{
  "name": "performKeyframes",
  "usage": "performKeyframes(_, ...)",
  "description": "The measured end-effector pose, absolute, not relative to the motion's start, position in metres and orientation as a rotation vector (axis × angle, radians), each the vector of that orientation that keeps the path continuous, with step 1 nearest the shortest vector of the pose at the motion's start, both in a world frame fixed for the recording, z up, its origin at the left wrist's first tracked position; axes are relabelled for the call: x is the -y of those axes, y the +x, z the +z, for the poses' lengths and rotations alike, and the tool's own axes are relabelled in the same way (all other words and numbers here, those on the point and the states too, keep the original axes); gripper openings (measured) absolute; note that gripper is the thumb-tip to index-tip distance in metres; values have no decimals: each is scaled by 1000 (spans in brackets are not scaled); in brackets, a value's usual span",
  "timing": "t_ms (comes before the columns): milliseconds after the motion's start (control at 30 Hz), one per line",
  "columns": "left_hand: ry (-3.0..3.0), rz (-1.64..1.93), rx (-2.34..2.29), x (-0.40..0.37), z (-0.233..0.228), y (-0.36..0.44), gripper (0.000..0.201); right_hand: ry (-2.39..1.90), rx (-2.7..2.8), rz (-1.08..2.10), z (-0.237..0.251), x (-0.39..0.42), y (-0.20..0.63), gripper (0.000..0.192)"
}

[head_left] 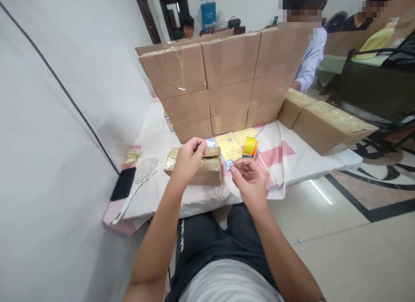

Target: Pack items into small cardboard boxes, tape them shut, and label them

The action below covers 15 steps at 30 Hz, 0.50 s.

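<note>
The left hand (189,157) pinches a small blue-white piece at the taped box's (197,167) top edge. Just right of the box, the right hand (248,178) pinches another small piece (228,164) between its fingertips, nearer the yellow sheets (231,145).

My left hand (189,157) rests on the small box (197,167); my right hand (249,181) is just beside it. Behind both lie the sheets (231,147) and tape roll (249,145), then stacked cartons (223,83); left, a slotted scoop (139,183).
</note>
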<state>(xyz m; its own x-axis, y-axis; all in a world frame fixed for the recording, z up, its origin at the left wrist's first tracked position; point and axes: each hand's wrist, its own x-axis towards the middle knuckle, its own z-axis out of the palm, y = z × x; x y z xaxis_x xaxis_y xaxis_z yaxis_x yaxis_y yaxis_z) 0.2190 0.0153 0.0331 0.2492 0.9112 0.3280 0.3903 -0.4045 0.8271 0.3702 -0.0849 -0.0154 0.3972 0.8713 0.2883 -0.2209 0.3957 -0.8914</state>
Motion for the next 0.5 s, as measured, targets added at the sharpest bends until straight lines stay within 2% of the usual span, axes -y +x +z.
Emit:
performKeyframes(200,2198,560,-1180,-116,34,268,15,-900,778,839,-14,71,382,27)
performKeyframes(400,2326,188,-1291,-167,16,318,10,-980,722,754,-39,72,398,26)
performKeyframes(500,2303,65,-1301,-186,2,338,19,-1012,674,745,-55,78,406,26)
